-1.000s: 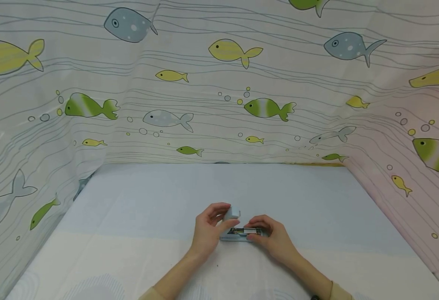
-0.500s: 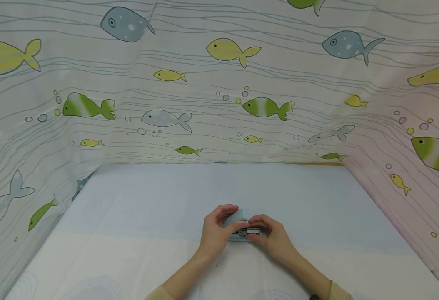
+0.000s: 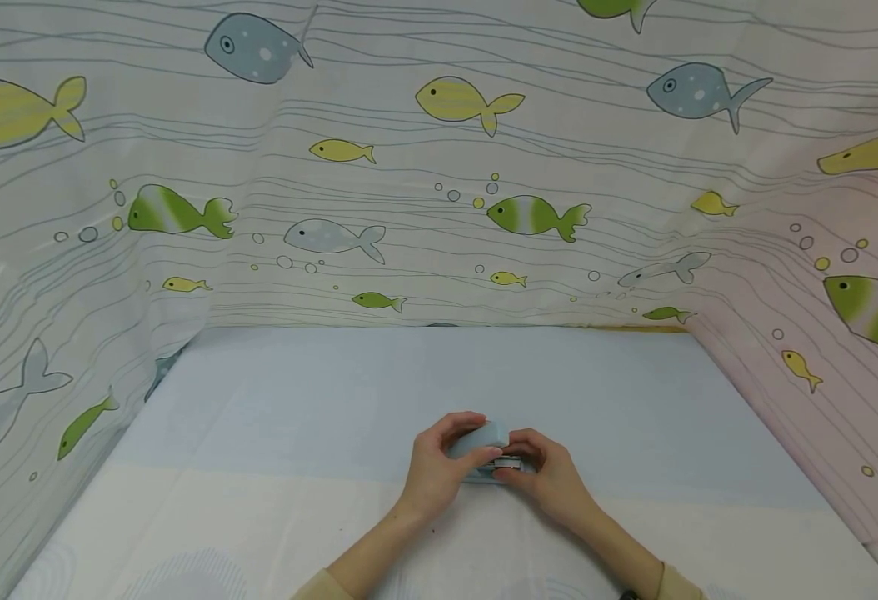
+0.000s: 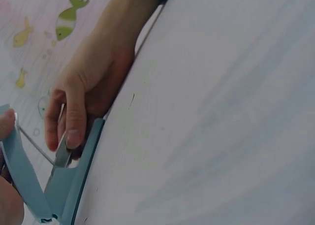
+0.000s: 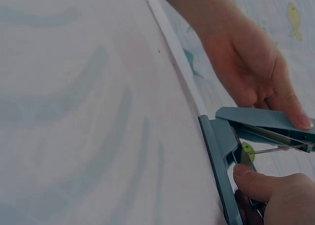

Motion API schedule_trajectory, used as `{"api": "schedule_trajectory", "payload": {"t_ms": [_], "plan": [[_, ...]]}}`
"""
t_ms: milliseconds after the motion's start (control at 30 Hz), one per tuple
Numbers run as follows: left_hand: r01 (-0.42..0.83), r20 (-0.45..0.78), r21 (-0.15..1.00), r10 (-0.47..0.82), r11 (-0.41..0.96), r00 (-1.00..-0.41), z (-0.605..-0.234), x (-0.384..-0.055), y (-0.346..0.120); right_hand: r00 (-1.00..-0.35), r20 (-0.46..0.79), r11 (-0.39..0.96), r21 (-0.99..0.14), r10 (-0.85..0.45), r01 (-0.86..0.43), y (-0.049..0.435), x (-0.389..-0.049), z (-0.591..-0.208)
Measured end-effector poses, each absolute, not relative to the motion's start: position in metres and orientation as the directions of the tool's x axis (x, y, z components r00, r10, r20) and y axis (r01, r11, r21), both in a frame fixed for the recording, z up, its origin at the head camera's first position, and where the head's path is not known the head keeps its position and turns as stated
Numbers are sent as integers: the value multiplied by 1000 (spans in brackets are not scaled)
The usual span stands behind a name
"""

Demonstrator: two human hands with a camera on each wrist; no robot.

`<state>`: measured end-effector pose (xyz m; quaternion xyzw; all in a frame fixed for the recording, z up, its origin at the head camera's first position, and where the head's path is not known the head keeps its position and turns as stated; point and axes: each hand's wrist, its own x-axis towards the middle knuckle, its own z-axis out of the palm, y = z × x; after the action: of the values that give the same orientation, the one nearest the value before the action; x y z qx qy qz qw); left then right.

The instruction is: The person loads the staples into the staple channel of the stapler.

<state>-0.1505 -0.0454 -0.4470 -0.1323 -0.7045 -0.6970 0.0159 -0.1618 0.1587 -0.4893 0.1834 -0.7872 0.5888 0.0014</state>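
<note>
A light-blue stapler (image 3: 495, 435) stands on the table with its top cover swung up from the base. My left hand (image 3: 436, 467) grips the raised cover (image 5: 261, 117), thumb on the near side and fingers over the far side. Around the front part, my right hand (image 3: 553, 477) pinches the metal staple magazine (image 4: 63, 155) between thumb and fingers, just above the base (image 5: 216, 161). A thin metal rod (image 5: 270, 150) spans the gap between cover and magazine. Part of the right fingers is hidden behind the stapler.
A pale blue and white cloth covers the table (image 3: 319, 400). Fish-printed curtains (image 3: 424, 192) enclose the back and both sides. A small dark speck (image 3: 433, 531) lies on the cloth near the left forearm.
My left hand has moved right and tipped the stapler cover down toward the base, narrowing the gap over the magazine. The right hand has stayed in place at the front.
</note>
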Motion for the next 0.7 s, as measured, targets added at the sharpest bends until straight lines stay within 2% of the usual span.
{"api": "schedule_trajectory", "payload": {"t_ms": [300,700], "plan": [[247,223,966,242,72,-944,-450,-153,-47,-950,164,247,-941,-267,-232,159,-160,-486],[286,232,947,304,146,-924,-452,-153,-47,-948,158,245,-942,-276,-228,161,-160,-487]]}}
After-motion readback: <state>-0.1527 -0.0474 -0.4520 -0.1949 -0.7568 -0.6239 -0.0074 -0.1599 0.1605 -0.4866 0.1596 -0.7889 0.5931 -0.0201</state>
